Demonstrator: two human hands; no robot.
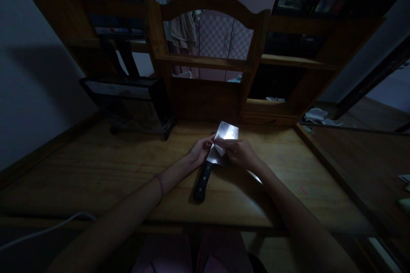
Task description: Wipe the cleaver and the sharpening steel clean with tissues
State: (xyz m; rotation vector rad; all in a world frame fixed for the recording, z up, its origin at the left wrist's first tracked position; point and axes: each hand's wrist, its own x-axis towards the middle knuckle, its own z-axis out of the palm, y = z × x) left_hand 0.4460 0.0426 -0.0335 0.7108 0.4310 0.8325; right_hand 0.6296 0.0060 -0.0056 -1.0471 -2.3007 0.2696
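Steel cleaver [228,130] on wooden desk [96,170]; white paper [220,148] pinched in right hand [241,153], grip of left hand [199,150] unclear.

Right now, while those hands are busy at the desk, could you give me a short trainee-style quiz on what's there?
1. True or false: a hand grips the cleaver by its black handle.
2. The handle points: A) toward the person, B) away from the person, C) straight up.
3. Which wrist wears a band?

Key:
1. False. The left hand and right hand are both at the blade, and the right pinches a white wad.
2. A.
3. Left.
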